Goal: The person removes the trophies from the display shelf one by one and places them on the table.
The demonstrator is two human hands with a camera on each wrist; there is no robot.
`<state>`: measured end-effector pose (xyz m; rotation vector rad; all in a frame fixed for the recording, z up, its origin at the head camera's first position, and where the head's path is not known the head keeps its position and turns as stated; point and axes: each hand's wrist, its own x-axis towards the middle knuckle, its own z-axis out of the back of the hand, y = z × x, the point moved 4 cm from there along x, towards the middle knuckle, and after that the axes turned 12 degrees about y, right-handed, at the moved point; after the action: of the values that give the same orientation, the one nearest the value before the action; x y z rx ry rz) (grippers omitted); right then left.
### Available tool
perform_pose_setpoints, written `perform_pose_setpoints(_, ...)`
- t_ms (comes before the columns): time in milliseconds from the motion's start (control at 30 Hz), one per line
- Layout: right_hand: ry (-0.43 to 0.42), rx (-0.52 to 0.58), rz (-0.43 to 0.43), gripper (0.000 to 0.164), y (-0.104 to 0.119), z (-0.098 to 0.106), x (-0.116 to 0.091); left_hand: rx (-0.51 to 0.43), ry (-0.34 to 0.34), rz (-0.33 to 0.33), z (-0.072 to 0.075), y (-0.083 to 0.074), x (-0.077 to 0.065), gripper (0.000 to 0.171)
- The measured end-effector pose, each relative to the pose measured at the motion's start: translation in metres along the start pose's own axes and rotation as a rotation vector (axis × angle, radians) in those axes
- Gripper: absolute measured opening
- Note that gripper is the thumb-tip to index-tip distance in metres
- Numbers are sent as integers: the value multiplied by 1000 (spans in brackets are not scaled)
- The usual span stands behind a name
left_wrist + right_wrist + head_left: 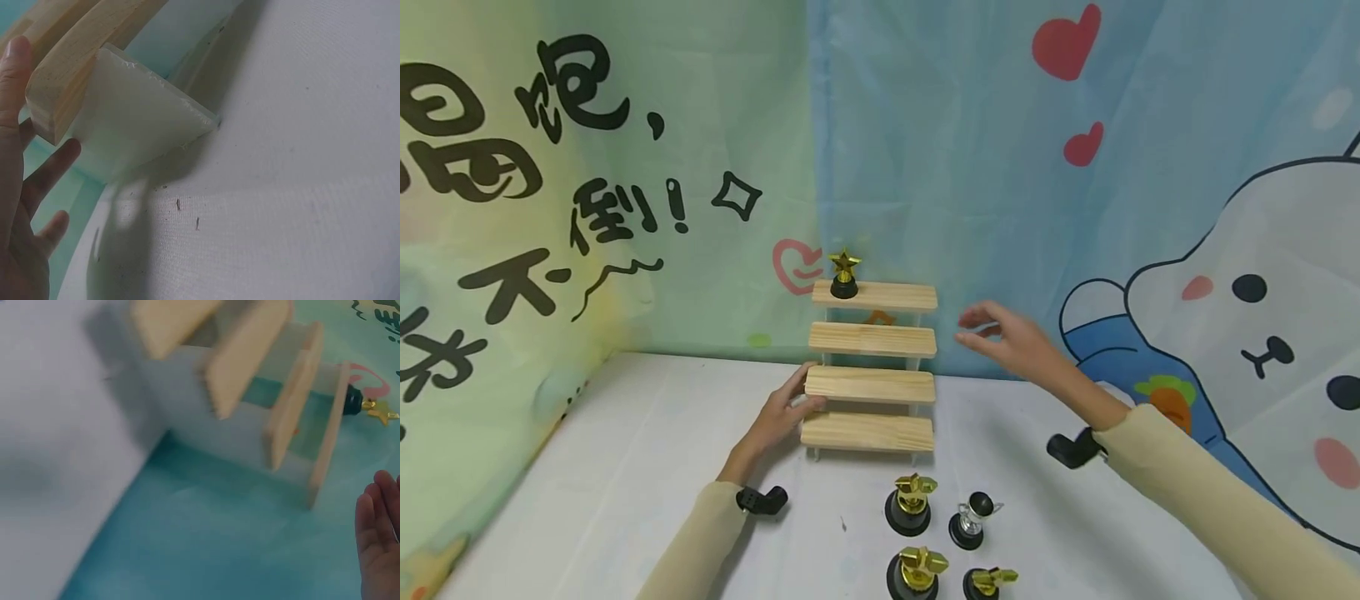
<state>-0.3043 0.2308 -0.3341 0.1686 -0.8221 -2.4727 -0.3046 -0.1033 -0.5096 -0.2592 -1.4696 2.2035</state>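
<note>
A four-step display shelf with pale wooden planks [871,384] and translucent side panels [140,115] stands at the table's back. My left hand [781,410] holds its left end around the second-lowest plank, thumb in front and fingers toward the back. A small gold star trophy [844,275] with a black base stands on the top plank, left of centre. My right hand [1009,340] hovers in the air right of the shelf, fingers slightly bent with nothing between them; the right wrist view catches part of this hand [380,534] at its edge.
In front of the shelf stand a gold trophy [911,505], a second gold trophy [916,573], a silver cup trophy [972,522] and a smaller gold trophy [989,582]. White cloth covers the table [625,467]. A printed backdrop [940,167] hangs behind.
</note>
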Motion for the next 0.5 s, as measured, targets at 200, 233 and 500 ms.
perform_pose_setpoints(200, 20, 33, 18, 44, 26, -5, 64, -2, -7, -8, 2, -12, -3, 65)
perform_pose_setpoints(233, 22, 39, 22, 44, 29, -6, 72, -5, -8, -12, 1, -12, -3, 65)
perform_pose_setpoints(500, 5, 28, 41, 42, 36, -4, 113, -14, -17, -9, 0, -8, -3, 64)
